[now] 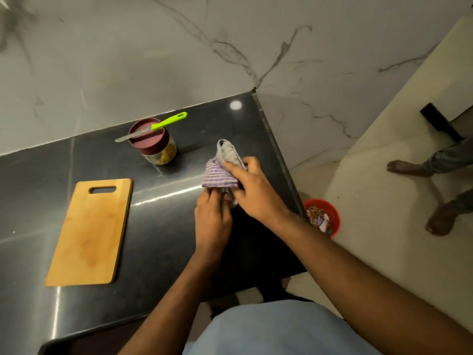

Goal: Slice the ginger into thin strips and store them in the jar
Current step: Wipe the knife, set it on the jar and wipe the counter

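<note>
A glass jar (163, 155) with a maroon lid (147, 135) stands at the back of the black counter, with yellowish strips visible inside. A knife with a green handle (169, 121) lies across the lid. The wooden cutting board (89, 231) lies bare at the left. Both hands hold a purple striped cloth (217, 175) above the counter's right part. My right hand (256, 190) grips it from above, and my left hand (212, 221) grips its lower edge. No loose ginger shows.
The black counter (158, 239) ends at a right edge near my right wrist. Below that edge a red bin (332, 213) with scraps stands on the floor. Another person's bare feet (409, 170) stand at the far right. A marble wall rises behind.
</note>
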